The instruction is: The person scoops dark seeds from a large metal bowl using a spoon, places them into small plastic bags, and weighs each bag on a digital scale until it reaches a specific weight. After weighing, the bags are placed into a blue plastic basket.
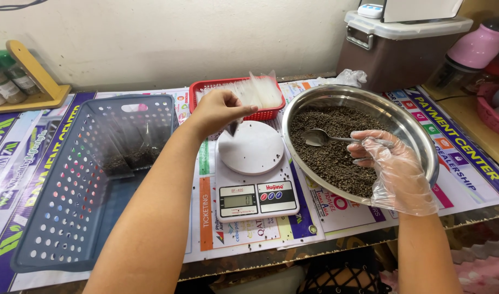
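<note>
Pinching a clear bag (259,90) over the scale (253,173): left hand (219,111). Gloved right hand (393,169) grips spoon (328,138) in peppercorn bowl (418,130), counter's right edge.

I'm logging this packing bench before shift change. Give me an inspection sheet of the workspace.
Surface: table covered with printed posters.
Job's things: steel bowl of dark peppercorns; white scale, platform bare; red basket of clear pouches; blue basket holding filled pouches.
Clutter: stray grains around the scale.
Hands: left hand bare, pinching a pouch; right hand gloved, holding a spoon.
Cables: nothing seen.
Surroundings: brown cooler, pink jug, wooden spice rack.
</note>
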